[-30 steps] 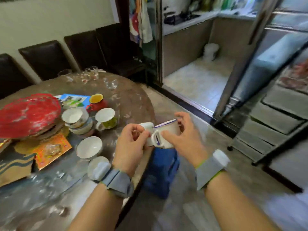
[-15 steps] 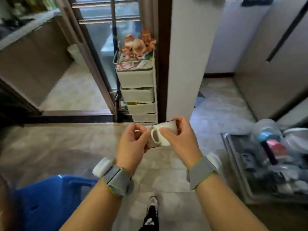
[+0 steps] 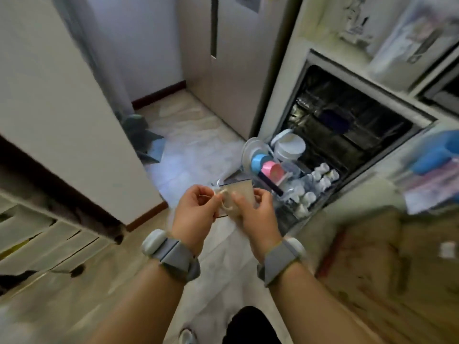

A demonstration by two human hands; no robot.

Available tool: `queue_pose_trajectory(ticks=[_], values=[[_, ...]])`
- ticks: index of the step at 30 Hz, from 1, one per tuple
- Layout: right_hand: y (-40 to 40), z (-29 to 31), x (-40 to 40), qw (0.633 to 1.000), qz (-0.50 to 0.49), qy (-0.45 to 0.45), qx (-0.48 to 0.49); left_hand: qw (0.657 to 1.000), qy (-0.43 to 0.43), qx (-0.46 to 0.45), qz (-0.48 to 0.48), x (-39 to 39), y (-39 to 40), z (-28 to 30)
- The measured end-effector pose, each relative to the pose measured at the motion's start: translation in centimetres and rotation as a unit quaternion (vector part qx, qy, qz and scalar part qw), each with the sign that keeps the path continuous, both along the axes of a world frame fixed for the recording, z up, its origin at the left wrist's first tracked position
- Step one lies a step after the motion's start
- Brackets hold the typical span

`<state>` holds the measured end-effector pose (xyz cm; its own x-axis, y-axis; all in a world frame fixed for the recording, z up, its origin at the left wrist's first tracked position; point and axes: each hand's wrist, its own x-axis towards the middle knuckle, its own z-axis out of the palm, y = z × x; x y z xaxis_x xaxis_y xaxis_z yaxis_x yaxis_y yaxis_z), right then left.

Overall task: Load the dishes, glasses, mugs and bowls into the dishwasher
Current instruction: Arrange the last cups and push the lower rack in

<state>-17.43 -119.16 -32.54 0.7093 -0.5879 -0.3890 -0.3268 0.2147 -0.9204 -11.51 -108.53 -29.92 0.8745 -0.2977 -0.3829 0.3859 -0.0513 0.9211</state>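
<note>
I hold a white mug [image 3: 240,193] with a blue rim at chest height, and my right hand [image 3: 255,214] grips its body. My left hand [image 3: 196,209] pinches a small white cup [image 3: 218,192] right beside the mug's handle; fingers hide most of it. Just beyond my hands the dishwasher [image 3: 352,125] stands open with its lower rack [image 3: 320,194] pulled out. The rack holds white plates [image 3: 290,145], a blue cup [image 3: 258,161], a pink cup [image 3: 272,171] and several small white cups [image 3: 323,175].
A white pillar [image 3: 74,120] rises at the left, with a drawer unit [image 3: 37,232] in front of it. A tall fridge [image 3: 236,70] stands behind the dishwasher. A cardboard box [image 3: 372,256] sits at the right. A dark dustpan [image 3: 141,135] lies on the floor.
I have turned from the dining table past the drawer unit to face the open dishwasher. Both hands still hold the mug and the cup in the same grip.
</note>
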Motion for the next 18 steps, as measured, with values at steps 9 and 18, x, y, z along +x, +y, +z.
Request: queue_pose_trajectory(ticks=[9, 18], values=[[-20.5, -8.7, 3.2, 0.974, -0.192, 0.0, 0.121, 0.979, 0.066, 0.075, -0.178, 6.2, -24.3, -7.6], [-40.2, -18.9, 9.3, 0.927, -0.33, 0.007, 0.177, 0.948, 0.085, 0.128, -0.28, 13.8, -45.1, -17.2]])
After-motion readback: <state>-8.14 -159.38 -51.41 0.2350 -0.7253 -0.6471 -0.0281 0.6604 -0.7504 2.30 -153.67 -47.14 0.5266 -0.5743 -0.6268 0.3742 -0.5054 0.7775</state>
